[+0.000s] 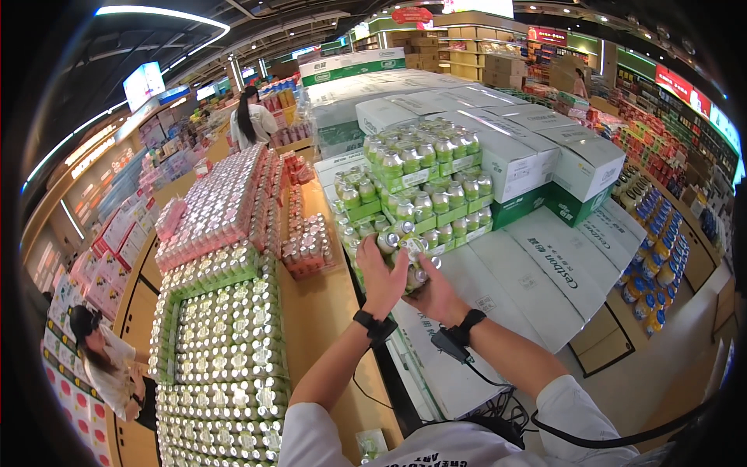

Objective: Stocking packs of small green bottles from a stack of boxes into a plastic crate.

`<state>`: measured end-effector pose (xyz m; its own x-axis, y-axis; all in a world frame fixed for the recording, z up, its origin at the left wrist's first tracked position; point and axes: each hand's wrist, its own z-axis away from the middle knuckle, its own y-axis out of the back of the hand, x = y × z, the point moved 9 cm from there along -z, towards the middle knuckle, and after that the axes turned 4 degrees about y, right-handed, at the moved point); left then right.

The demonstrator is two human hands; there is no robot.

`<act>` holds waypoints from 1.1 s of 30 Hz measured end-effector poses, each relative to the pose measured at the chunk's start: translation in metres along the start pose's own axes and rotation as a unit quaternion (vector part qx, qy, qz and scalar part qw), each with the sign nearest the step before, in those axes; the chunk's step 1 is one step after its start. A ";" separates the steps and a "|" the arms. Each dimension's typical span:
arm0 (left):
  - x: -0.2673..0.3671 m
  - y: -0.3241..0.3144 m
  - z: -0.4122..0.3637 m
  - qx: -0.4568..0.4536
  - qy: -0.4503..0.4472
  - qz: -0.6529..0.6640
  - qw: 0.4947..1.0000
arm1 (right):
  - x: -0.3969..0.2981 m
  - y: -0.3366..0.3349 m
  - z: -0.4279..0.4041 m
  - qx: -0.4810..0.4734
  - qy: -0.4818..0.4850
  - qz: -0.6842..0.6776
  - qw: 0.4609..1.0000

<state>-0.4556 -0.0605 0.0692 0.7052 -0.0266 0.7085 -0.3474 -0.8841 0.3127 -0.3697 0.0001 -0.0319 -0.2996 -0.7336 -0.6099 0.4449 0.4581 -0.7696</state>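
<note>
My left hand [378, 275] and my right hand [440, 296] hold a small multipack of silver-topped green bottles or cans [413, 246] between them. The pack is tilted, and my fingers and palms hide part of it. Just beyond it rises a tiered stack of similar packs in green cardboard trays [435, 216]. These trays rest on white Cestbon cartons [513, 292]. A strap with a dark device is on each of my wrists, and a cable hangs from each device.
To the left, a wooden display table [318, 327] bears stacked green packs [222, 333] and pink packs [216, 204]. More Cestbon cartons [578, 157] stand behind the trays. One person [105, 356] is at lower left, another [252, 119] farther back. Blue-capped bottles [653, 257] line the right.
</note>
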 end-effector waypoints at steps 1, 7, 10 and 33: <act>0.004 -0.002 0.004 -0.017 0.008 0.006 1.000 | -0.006 0.006 0.002 0.005 0.004 -0.002 1.000; 0.037 -0.014 0.040 -0.202 0.043 0.239 0.949 | -0.068 0.022 0.063 -0.024 0.037 -0.059 0.997; -0.002 0.026 0.013 -0.064 0.147 0.276 0.948 | -0.106 0.077 0.091 0.001 0.117 -0.040 0.992; -0.151 -0.012 0.033 -0.242 0.559 0.377 0.698 | -0.136 0.144 0.151 0.211 0.140 0.194 0.948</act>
<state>-0.5378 -0.0614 -0.0622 -0.6187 0.2214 0.7538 -0.7188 -0.5469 -0.4293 -0.1368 0.0902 -0.0311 -0.2303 -0.3615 -0.9035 0.8479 0.3810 -0.3686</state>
